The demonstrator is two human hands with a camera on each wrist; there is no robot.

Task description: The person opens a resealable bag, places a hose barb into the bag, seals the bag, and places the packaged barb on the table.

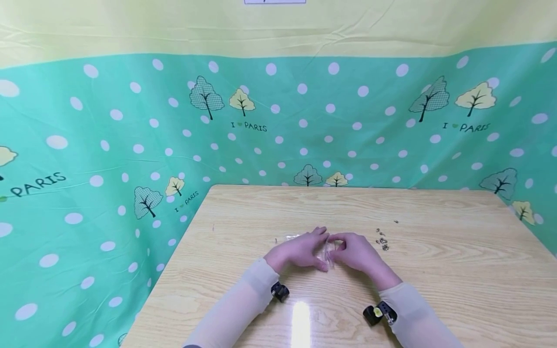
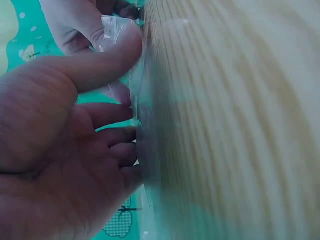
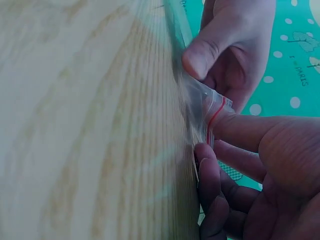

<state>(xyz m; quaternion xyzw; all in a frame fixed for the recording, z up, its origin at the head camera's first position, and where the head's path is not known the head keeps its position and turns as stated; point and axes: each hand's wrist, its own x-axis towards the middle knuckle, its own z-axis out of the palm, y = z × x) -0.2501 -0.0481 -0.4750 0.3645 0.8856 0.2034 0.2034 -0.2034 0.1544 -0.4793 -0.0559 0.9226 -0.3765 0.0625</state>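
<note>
A clear plastic zip bag point(image 1: 323, 252) lies low over the wooden table between the two hands. In the right wrist view its mouth shows a red stripe, and the zip bag's clear film point(image 3: 194, 101) bunches up toward the thumb. My left hand point(image 1: 303, 248) rests over the bag's left part, thumb extended onto the film and fingertips down at the table. With thumb and fingers, my right hand point(image 1: 358, 252) pinches the striped edge. The right hand's other fingers point(image 3: 212, 175) curl low beside the tabletop.
Several small dark metal pieces point(image 1: 383, 242) lie in a loose cluster right of the right hand, with a single small piece point(image 1: 396, 222) farther back. Another tiny item point(image 1: 276, 240) lies left of the left hand. A patterned green cloth point(image 1: 261, 106) hangs behind the table point(image 1: 243, 208).
</note>
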